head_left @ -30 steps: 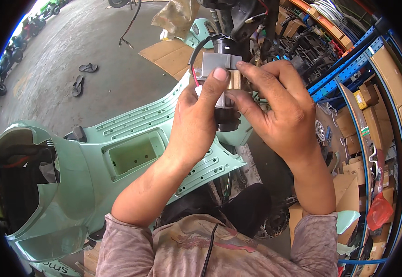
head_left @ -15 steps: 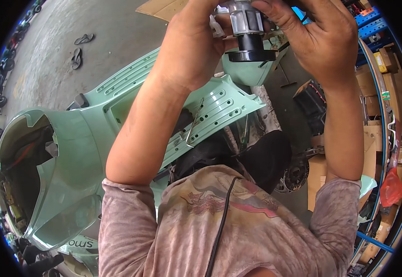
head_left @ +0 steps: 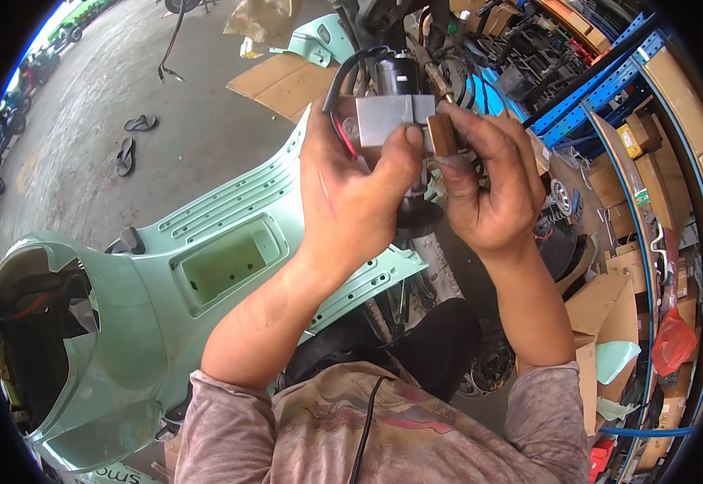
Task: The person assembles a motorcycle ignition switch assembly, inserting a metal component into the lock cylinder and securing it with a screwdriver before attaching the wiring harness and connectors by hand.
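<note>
My left hand (head_left: 347,189) is closed round a grey metal housing (head_left: 384,119), its thumb pressed on the near face. A black cylinder (head_left: 398,77) stands on top of the housing, and a black cable (head_left: 337,87) with a red wire loops down its left side. Below, a dark round flange (head_left: 418,216) shows partly behind the hands. My right hand (head_left: 497,181) pinches a small brown rectangular piece (head_left: 442,135) at the housing's right side, between thumb and forefinger. Whether that piece is fixed to the housing, I cannot tell.
A mint-green scooter body (head_left: 138,315) lies to the left and under my forearms. Sandals (head_left: 126,156) and flattened cardboard (head_left: 275,90) are on the floor beyond. At right stand a blue shelf frame (head_left: 557,103) and an open cardboard box (head_left: 602,310).
The view has tilted up, showing more floor and shelving ahead. My hands sit lower in the picture; the metal part now shows its boxy housing, black cylinder and cable.
</note>
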`<state>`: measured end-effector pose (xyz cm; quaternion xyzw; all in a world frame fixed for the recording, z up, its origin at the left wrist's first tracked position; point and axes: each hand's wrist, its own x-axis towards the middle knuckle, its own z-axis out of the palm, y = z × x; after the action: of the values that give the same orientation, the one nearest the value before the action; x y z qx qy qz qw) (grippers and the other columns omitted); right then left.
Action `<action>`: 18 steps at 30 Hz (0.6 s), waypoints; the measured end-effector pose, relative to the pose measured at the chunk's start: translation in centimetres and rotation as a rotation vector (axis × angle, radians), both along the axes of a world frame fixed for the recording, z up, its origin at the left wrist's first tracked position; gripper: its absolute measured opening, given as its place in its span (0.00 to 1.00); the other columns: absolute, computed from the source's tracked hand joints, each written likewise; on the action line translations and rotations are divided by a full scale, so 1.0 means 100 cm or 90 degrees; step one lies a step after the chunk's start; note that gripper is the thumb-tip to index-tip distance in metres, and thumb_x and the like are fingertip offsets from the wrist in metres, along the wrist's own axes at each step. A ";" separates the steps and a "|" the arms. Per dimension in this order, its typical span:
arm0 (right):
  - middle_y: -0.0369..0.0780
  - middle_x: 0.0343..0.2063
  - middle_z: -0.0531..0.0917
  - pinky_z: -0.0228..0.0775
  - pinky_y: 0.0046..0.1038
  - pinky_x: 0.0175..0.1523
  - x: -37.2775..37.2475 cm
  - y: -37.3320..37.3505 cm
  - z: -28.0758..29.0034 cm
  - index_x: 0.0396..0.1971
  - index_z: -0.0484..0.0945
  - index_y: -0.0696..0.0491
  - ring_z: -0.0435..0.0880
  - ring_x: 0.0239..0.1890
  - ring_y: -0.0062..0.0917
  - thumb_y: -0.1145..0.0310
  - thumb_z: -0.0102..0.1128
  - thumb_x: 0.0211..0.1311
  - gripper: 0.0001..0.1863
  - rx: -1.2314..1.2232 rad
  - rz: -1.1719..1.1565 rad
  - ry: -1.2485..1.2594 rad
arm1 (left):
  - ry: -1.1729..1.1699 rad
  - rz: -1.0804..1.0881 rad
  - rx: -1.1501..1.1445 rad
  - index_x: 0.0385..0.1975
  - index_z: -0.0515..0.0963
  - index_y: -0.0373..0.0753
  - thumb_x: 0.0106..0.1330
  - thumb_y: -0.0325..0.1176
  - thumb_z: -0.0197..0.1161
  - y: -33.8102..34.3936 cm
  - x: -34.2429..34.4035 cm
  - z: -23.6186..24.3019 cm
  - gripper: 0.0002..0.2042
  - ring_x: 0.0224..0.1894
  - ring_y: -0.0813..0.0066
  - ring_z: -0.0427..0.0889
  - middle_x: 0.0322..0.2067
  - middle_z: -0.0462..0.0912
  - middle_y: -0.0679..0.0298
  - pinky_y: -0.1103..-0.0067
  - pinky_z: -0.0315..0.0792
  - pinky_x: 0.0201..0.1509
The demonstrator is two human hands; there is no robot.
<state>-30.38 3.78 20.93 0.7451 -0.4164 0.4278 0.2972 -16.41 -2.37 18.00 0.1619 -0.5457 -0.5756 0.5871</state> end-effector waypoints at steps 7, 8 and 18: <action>0.42 0.40 0.82 0.78 0.28 0.39 -0.009 -0.001 -0.003 0.47 0.80 0.60 0.83 0.37 0.30 0.69 0.71 0.55 0.21 0.023 0.053 -0.002 | -0.001 0.050 -0.114 0.55 0.61 0.27 0.62 0.31 0.63 0.000 -0.001 -0.011 0.26 0.32 0.70 0.82 0.36 0.82 0.54 0.75 0.76 0.37; 0.42 0.40 0.82 0.79 0.28 0.39 -0.011 0.000 -0.002 0.47 0.80 0.60 0.83 0.37 0.31 0.69 0.71 0.54 0.21 0.034 0.055 -0.001 | -0.024 0.045 -0.112 0.55 0.61 0.26 0.62 0.30 0.62 0.001 0.001 -0.011 0.25 0.33 0.68 0.83 0.36 0.82 0.52 0.74 0.77 0.37; 0.43 0.40 0.83 0.82 0.27 0.43 -0.005 0.007 -0.003 0.45 0.81 0.59 0.84 0.43 0.31 0.66 0.74 0.52 0.21 0.099 0.068 -0.092 | -0.108 0.045 -0.167 0.59 0.54 0.24 0.62 0.28 0.58 0.002 0.009 -0.006 0.28 0.33 0.57 0.87 0.35 0.83 0.45 0.72 0.78 0.35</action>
<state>-30.87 4.43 20.63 0.7545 -0.4281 0.4620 0.1845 -15.49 -2.20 17.44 0.1515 -0.6577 -0.4626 0.5749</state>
